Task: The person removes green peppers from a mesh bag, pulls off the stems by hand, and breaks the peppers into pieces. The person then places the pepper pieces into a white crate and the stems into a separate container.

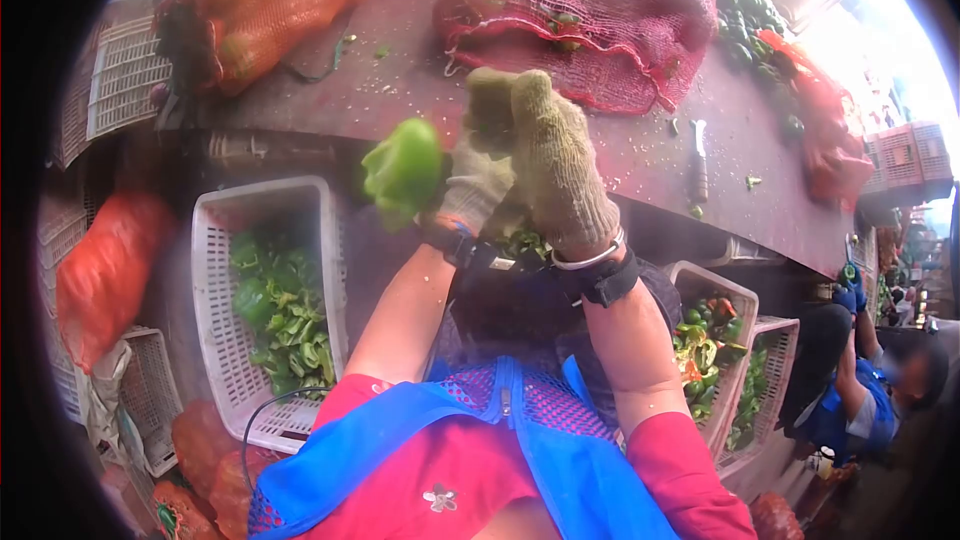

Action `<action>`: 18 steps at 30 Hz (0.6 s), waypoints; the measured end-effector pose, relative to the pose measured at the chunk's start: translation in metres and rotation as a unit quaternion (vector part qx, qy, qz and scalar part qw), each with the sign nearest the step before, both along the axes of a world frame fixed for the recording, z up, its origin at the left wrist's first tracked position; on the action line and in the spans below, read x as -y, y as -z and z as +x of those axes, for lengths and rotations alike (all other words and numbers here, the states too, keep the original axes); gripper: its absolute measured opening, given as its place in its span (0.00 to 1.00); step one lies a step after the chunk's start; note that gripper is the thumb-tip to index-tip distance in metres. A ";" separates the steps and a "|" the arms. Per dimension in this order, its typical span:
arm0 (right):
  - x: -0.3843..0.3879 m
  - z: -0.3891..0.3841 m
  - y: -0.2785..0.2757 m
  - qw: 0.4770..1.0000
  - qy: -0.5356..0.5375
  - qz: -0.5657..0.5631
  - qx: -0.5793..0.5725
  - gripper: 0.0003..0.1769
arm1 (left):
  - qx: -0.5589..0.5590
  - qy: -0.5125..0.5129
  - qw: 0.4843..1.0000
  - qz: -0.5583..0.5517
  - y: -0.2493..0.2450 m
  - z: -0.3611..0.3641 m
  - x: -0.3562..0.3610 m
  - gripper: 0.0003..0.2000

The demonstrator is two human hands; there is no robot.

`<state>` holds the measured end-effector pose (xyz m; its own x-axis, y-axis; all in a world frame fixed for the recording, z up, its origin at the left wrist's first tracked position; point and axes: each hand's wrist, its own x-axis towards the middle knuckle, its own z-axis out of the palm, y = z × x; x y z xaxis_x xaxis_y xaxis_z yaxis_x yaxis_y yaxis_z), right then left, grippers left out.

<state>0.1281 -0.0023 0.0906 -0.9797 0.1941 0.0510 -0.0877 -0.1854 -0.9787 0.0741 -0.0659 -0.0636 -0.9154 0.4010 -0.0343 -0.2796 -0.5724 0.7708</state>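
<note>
Here the left hand (475, 185), in a knit glove, has its fingers closed around a green pepper (403, 170), which is held in the air just in front of the table's (400, 80) near edge. The right hand (555, 165), also gloved, touches the left from the other side with its back to the camera; its fingers are curled, but I cannot tell whether they grip anything. Below the near edge, to the left of the arms, stands a white crate (205, 270) with cut green pieces in it. Two more crates (700, 275) of peppers stand to the right. A red sack (590, 20) lies on the table towards the far edge, and an orange sack (270, 0) lies at the far left corner. A knife (698, 160) lies near the near edge, right of the hands. A co-worker (860, 380) sits further along on the right.
</note>
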 end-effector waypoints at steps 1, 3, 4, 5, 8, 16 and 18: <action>-0.009 0.001 0.000 0.973 0.112 0.200 -0.017 0.25 | 0.015 0.001 1.000 -0.012 -0.015 0.000 0.002 0.25; -0.044 0.006 0.024 0.934 0.188 0.294 0.078 0.27 | -0.082 -0.048 0.978 -0.185 -0.077 0.024 0.015 0.27; -0.057 0.008 0.039 0.933 0.179 0.270 0.158 0.28 | -0.133 -0.066 0.965 -0.216 -0.073 0.024 0.015 0.27; -0.058 0.013 0.044 0.952 0.139 0.172 0.211 0.28 | -0.182 -0.081 0.948 -0.246 -0.064 0.024 0.014 0.28; -0.051 0.030 0.078 0.949 0.080 -0.089 0.291 0.27 | -0.311 -0.111 0.898 -0.291 -0.040 0.023 0.009 0.29; -0.039 0.037 0.116 0.972 0.099 0.146 0.155 0.19 | 0.031 -0.075 0.997 -0.004 -0.014 0.013 -0.008 0.20; -0.035 0.036 0.122 0.968 0.109 0.172 0.147 0.17 | 0.060 -0.118 0.980 -0.150 -0.018 0.015 -0.005 0.18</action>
